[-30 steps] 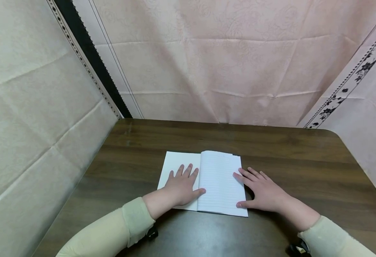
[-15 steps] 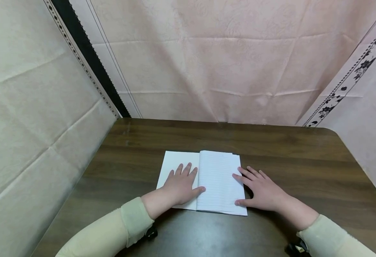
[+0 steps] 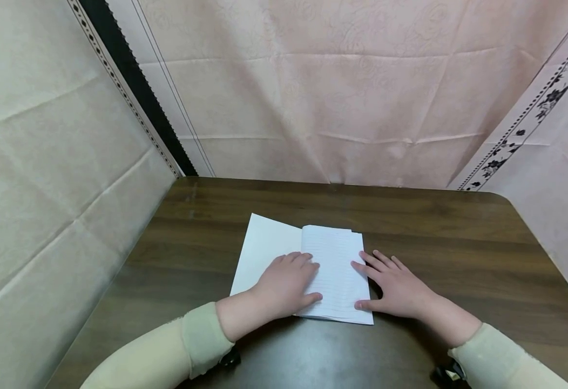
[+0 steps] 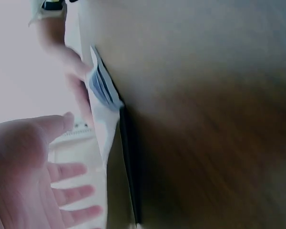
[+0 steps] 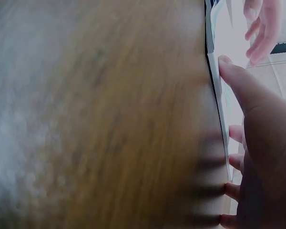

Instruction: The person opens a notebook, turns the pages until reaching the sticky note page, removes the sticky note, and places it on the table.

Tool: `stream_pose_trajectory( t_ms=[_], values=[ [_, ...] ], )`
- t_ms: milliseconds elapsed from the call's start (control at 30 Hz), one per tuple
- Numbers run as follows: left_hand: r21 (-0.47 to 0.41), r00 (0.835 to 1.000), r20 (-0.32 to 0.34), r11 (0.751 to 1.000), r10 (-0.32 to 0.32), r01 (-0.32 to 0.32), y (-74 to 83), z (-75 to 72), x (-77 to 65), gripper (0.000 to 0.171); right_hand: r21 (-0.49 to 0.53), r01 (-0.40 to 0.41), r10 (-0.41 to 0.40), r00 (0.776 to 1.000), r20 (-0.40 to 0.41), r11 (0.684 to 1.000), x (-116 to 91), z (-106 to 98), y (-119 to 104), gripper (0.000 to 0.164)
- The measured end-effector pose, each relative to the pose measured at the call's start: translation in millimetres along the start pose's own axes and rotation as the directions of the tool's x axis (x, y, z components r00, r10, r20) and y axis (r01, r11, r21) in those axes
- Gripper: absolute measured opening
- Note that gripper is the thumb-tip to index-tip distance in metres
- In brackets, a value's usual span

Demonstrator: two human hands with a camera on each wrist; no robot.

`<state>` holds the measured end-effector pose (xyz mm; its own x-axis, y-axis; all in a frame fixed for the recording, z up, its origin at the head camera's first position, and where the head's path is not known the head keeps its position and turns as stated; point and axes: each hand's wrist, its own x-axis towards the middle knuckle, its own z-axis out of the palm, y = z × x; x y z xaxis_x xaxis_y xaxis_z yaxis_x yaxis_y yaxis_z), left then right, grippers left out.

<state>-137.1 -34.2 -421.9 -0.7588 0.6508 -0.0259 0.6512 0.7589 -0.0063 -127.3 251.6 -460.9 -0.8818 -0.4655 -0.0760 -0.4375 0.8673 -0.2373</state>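
Observation:
An open notebook (image 3: 336,254) lies on the wooden table, its lined right-hand page facing up. Its plain white left side (image 3: 263,237) slants up off the table. Over the notebook's fold hovers my left hand (image 3: 286,283), fingers extended toward the lined page. In the left wrist view that hand (image 4: 24,167) shows its palm, thumb and fingers apart, with nothing between them. My right hand (image 3: 396,286) rests with spread fingers along the right edge of the lined page. Its thumb (image 5: 238,78) touches the page near the lower edge in the right wrist view.
The brown wooden table (image 3: 434,232) extends around the notebook on all sides. Pale cloth curtains (image 3: 313,108) hang behind it and at both sides, with a dark gap (image 3: 138,86) at the back left. Dark bands are on both wrists.
My left hand has come off the white left side and moved right, over the fold. That left side has risen off the table. The right hand has stayed in place.

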Motion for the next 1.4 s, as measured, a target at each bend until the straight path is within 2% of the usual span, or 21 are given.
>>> stream_pose_trajectory(
  t_ms=[167, 433, 833, 1000, 1200, 1400],
  values=[
    [0.027, 0.994, 0.013, 0.994, 0.108, -0.108, 11.9, -0.4, -1.1, 0.061, -0.010, 0.000, 0.000, 1.000, 0.001, 1.000, 0.6, 0.8, 0.2, 0.095],
    [0.069, 0.982, 0.020, 0.980, 0.186, -0.187, 19.0, 7.4, 0.2, 0.069, -0.018, 0.009, -0.010, 1.000, -0.006, 1.000, -0.4, -0.3, -1.3, 0.093],
    [0.042, 0.984, 0.033, 0.984, 0.174, -0.176, 16.9, 6.3, 1.4, 0.070, -0.018, 0.009, -0.010, 1.000, -0.016, 1.000, -1.2, 0.0, -1.2, 0.094],
    [0.032, 0.983, 0.025, 0.983, 0.181, -0.182, 18.5, 5.0, 0.1, 0.064, -0.017, 0.017, -0.017, 0.999, -0.027, 1.000, -1.3, 0.1, -1.3, 0.094],
    [0.012, 0.981, 0.012, 0.981, 0.193, -0.193, 20.0, 4.1, -1.5, 0.057, -0.013, 0.021, -0.022, 1.000, -0.007, 1.000, -1.2, 1.9, 1.7, 0.098],
    [0.027, 0.980, -0.015, 0.980, 0.200, -0.200, 18.8, 3.2, -4.1, 0.051, -0.026, 0.032, -0.031, 0.999, 0.015, 0.999, -1.7, 3.0, 5.7, 0.104]
  ],
)
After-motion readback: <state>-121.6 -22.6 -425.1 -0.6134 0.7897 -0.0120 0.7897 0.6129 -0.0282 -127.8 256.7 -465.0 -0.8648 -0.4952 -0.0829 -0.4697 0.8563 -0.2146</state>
